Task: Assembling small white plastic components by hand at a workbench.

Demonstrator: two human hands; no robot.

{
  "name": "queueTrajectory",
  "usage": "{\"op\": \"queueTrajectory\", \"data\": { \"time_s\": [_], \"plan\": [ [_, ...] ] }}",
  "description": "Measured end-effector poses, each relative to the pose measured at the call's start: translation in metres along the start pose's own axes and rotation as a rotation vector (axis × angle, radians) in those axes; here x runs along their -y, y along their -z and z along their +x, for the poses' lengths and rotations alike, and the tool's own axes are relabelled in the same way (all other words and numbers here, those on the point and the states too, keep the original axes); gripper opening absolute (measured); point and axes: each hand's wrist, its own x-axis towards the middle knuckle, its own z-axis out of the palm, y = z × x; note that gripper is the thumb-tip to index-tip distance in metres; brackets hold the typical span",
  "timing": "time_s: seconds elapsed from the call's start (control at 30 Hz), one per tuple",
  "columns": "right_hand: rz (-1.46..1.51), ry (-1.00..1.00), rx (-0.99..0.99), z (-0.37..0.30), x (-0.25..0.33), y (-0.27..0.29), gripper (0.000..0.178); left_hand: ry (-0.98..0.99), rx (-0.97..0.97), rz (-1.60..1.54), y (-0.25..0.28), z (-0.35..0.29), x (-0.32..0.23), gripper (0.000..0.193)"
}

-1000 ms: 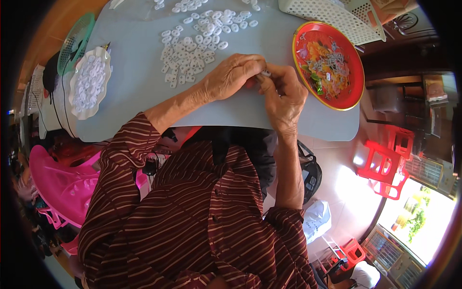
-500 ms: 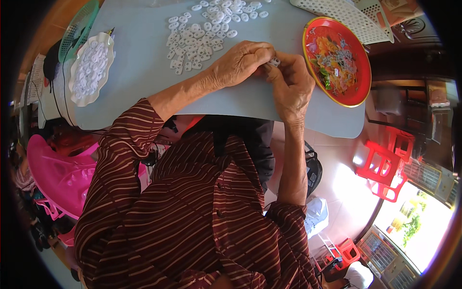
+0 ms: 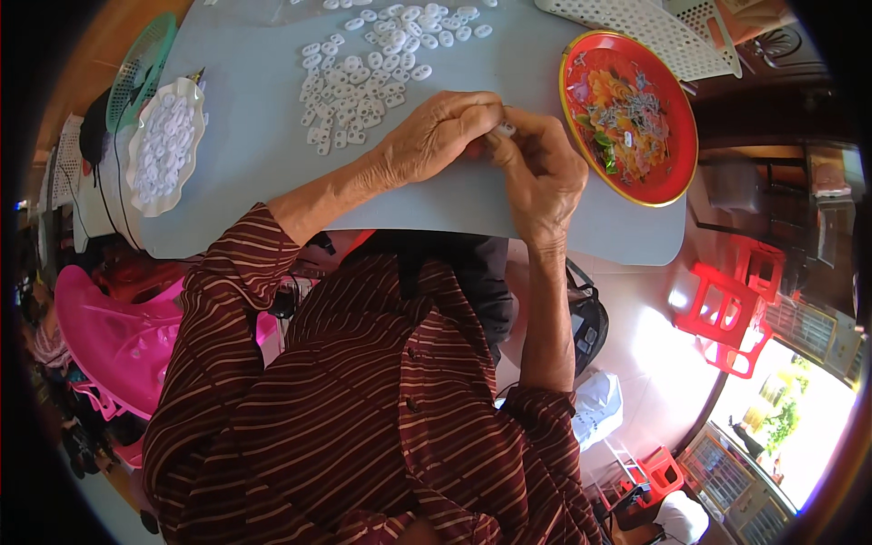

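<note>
My left hand (image 3: 445, 134) and my right hand (image 3: 545, 173) meet above the table, fingertips pressed together. Pinched between them is a small white plastic piece with holes (image 3: 506, 129), partly covered by the fingers. Its far end and whatever else the left fingers may hold are hidden. Many similar white two-hole pieces (image 3: 359, 86) lie spread on the table beyond my left forearm. Just right of my right hand stands a red floral tray (image 3: 670, 184), with small metal parts (image 3: 643, 113) and one white piece inside.
A scalloped cream dish (image 3: 194, 150) of white pieces sits on the left of the grey-blue table (image 3: 245, 118), near a green mesh basket (image 3: 143, 68). White perforated baskets (image 3: 636, 27) stand at the far right. Beside me are a pink chair (image 3: 109, 336) and red stools (image 3: 722, 304).
My view has shifted slightly, so the table's things sit a little differently. Both hands stay together on the white piece, which now appears turned a little.
</note>
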Motion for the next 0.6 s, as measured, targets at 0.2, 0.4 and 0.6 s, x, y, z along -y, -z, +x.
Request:
{"op": "queueTrajectory", "data": {
  "time_s": [0.2,0.4,0.6],
  "plan": [
    [0.180,-0.065,-0.007,0.003,-0.005,0.002,0.015,0.011,-0.024,-0.228,-0.008,-0.005,-0.001,0.031],
    [-0.225,0.330,-0.348,0.124,0.029,0.066,0.012,-0.053,0.055,-0.107,-0.007,-0.016,-0.013,0.031],
    [-0.852,0.588,-0.307,0.202,0.031,0.106,0.012,-0.108,0.252,-0.048,-0.003,-0.033,-0.021,0.019]
  ]
}}
